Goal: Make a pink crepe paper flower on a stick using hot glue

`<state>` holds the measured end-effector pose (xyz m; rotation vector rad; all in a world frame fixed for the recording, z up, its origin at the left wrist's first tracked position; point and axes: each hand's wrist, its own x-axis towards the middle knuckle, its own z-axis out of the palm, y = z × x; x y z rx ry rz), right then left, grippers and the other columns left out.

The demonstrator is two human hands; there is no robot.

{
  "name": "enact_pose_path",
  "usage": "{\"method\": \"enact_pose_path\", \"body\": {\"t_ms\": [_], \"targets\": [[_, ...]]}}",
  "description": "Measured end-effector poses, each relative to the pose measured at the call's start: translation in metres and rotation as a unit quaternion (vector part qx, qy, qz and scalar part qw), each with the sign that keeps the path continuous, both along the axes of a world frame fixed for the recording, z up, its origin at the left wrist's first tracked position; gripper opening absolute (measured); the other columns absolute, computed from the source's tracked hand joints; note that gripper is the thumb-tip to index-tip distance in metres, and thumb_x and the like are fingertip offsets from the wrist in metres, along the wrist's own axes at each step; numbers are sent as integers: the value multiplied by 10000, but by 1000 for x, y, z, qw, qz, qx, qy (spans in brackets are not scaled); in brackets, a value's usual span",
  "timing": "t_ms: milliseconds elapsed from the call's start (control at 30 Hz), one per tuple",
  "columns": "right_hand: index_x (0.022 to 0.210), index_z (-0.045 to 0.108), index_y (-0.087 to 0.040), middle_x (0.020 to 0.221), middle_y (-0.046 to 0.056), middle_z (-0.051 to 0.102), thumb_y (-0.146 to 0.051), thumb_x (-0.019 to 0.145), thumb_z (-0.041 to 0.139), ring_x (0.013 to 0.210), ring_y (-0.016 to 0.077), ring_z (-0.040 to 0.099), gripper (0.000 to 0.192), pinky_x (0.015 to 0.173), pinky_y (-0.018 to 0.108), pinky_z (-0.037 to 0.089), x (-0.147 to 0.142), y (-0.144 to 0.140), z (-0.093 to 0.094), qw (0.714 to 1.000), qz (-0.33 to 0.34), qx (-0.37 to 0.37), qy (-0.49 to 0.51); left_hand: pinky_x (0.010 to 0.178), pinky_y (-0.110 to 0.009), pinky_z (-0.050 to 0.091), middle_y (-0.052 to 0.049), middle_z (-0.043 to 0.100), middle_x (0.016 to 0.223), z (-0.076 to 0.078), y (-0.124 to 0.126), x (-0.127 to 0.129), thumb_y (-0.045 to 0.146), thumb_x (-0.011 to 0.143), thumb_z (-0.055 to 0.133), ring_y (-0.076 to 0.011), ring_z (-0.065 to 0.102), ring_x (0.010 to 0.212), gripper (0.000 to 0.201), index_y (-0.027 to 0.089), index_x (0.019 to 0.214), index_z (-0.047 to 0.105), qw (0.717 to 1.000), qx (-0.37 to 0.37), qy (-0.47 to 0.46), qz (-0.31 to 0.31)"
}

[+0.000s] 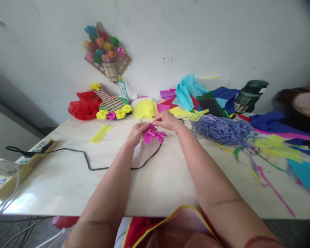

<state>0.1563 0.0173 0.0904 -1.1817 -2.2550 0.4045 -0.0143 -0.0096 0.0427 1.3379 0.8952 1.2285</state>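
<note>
A magenta crepe-paper flower (153, 134) is held above the middle of the table, its ruffled petals hanging down and to the right. My left hand (138, 131) pinches it at the gathered left end. Close beside, my right hand (166, 120) has thumb and forefinger pressed together at the top of the flower; whatever thin thing lies between those fingertips is too small to make out. A strip of yellow crepe paper (100, 134) lies flat to the left of my hands. Behind them rests a pale yellow paper piece (144, 108).
A black cable (89, 164) runs from a power strip (38, 155) across the table under my hands. Tangled purple string (222, 130) and coloured paper scraps fill the right side. A woven craft with paper flowers (112, 103), a glue bottle (123, 90) and a dark green jar (250, 96) stand along the wall.
</note>
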Motion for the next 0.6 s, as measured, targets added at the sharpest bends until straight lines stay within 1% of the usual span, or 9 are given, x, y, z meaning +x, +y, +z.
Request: {"method": "enact_pose_path", "body": {"t_ms": [133,233,400,600], "targets": [[797,749,-187,720,18,708,-291,736,620,699,136,602,177,602,217,375,-2,0,-1,1000,1,9,-9,474,-247,334,-26,591,543,1,-1,1,447,687,682,-120,508,497,319,134,636,643,1000,1,17,12],[785,744,-192,729,14,708,-299,738,612,712,137,608,176,611,217,381,-3,-1,-1,1000,5,11,-15,453,-245,302,-12,557,503,1,-1,1,445,661,711,-106,473,465,324,143,590,619,999,-1,24,25],[757,739,-193,725,16,709,-283,729,615,748,149,624,156,641,221,397,-5,-4,2,1000,-8,-9,-18,463,-245,315,-16,566,503,3,-1,2,422,637,734,-121,504,493,306,150,575,608,999,-3,26,36],[765,740,-182,736,21,712,-268,706,631,721,147,621,151,623,221,407,-7,-4,1,999,-18,-37,0,457,-245,313,-23,594,524,4,-1,1,437,628,729,-119,500,486,311,148,586,622,998,13,41,40]]}}
